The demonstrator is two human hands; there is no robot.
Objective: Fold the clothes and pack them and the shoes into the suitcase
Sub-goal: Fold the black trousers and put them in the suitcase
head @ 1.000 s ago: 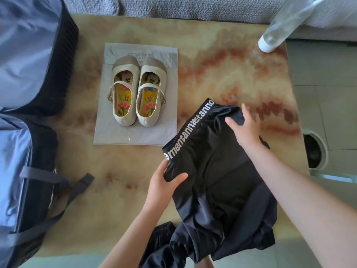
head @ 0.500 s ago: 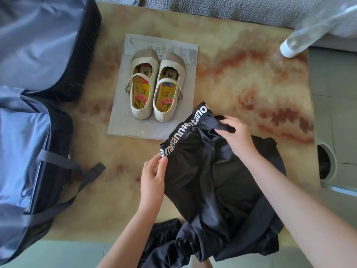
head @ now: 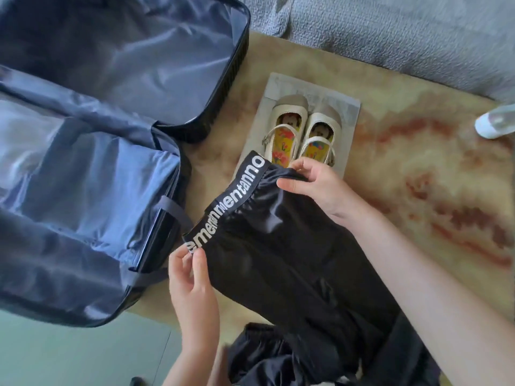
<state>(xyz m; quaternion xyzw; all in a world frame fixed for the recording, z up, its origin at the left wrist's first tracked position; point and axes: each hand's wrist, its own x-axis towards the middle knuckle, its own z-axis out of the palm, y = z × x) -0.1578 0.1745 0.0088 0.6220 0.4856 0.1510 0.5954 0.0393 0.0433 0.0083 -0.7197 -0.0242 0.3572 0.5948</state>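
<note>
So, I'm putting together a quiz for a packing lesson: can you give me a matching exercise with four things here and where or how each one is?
Things: 1 suitcase; 2 shoes; 3 black garment; 4 bottle.
States: A pinched near the waistband by left hand and right hand; B lying open; C at the picture's right edge; D side by side on a grey sheet.
Pairs: 1-B, 2-D, 3-A, 4-C.

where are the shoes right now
In the head view the shoes sit side by side on a grey sheet on the table, just right of the open suitcase; the right hand and the waistband of the black garment hide their heels.
</note>
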